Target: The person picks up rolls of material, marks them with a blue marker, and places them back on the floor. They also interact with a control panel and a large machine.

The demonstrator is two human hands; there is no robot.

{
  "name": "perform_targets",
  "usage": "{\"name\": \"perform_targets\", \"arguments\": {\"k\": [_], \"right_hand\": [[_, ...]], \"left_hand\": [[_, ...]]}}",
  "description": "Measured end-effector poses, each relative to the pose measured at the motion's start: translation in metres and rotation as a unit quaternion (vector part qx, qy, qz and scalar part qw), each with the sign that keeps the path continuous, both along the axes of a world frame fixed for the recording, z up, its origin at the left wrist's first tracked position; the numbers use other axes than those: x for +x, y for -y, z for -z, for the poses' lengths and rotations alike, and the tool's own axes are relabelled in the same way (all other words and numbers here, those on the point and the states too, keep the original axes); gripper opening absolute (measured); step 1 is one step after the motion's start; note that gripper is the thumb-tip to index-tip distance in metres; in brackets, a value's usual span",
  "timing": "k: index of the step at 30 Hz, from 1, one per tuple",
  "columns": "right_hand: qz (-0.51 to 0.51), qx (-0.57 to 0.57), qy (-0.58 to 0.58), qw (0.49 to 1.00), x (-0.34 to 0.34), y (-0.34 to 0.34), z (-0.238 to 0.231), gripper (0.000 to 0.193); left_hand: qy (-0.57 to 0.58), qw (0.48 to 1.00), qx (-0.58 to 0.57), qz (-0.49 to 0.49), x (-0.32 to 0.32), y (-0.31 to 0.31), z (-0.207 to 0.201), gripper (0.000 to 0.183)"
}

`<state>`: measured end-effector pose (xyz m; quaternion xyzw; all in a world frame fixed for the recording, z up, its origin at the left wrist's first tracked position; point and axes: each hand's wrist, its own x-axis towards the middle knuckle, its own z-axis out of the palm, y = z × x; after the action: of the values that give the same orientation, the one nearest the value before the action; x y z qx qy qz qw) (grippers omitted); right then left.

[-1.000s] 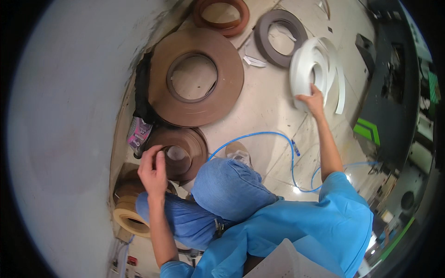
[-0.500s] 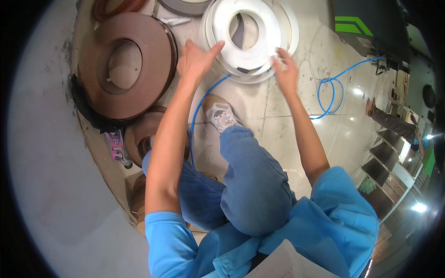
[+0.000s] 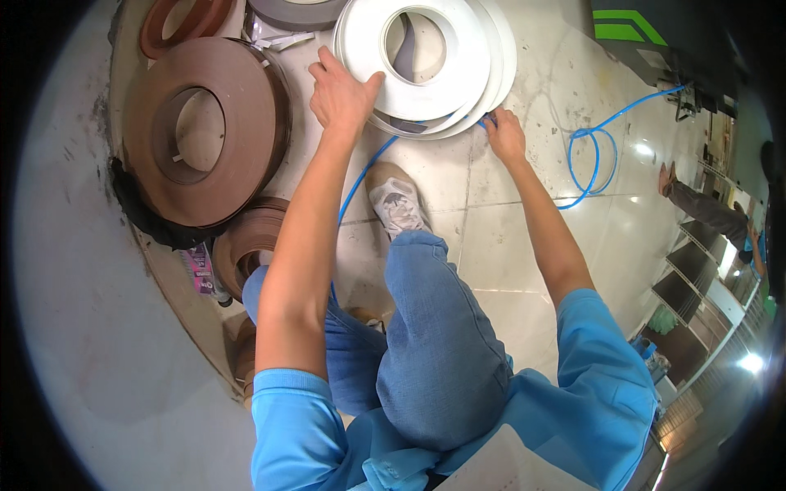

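A stack of white flat-wound rolls of strip (image 3: 458,49) lies on the floor at the top middle, its upper rolls slightly offset. My left hand (image 3: 342,92) is at the stack's left rim, thumb spread from the fingers, thumb tip beside or touching the edge. At the lower right rim, my right hand (image 3: 506,136) has its fingers curled in. A blue hose (image 3: 367,170) runs under the stack, and a bit of blue shows by those right fingertips. What they pinch, if anything, is hidden.
Large brown rolls (image 3: 246,90) lie left of my left forearm, with a smaller brown roll (image 3: 254,233) below them. A reddish roll (image 3: 209,20) and a grey roll (image 3: 299,12) are behind. Coiled hose (image 3: 612,168) lies right, near a dark machine (image 3: 647,57). Another person (image 3: 708,214) is far right.
My right hand has come down from the right side of the white stack to its lower rim, and its fingers have curled. My left hand stays by the left rim.
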<state>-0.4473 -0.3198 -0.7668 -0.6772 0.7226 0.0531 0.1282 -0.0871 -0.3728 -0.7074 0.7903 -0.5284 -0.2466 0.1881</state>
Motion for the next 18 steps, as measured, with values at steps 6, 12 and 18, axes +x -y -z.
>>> {"name": "perform_targets", "arguments": {"k": [6,12,18], "right_hand": [[0.125,0.022,-0.036,0.991,-0.018,-0.004,-0.036,0.025],[0.381,-0.065,0.526,0.758,-0.012,0.007,-0.093,0.033],[0.302,0.201,0.863,0.352,0.062,0.073,-0.084,0.049]], "left_hand": [[0.059,0.940,-0.191,0.277,-0.007,0.011,-0.015,0.052],[0.146,0.880,0.038,0.451,-0.048,0.018,0.000,0.046],[0.142,0.882,0.055,0.446,-0.036,-0.005,0.016,0.049]]}}
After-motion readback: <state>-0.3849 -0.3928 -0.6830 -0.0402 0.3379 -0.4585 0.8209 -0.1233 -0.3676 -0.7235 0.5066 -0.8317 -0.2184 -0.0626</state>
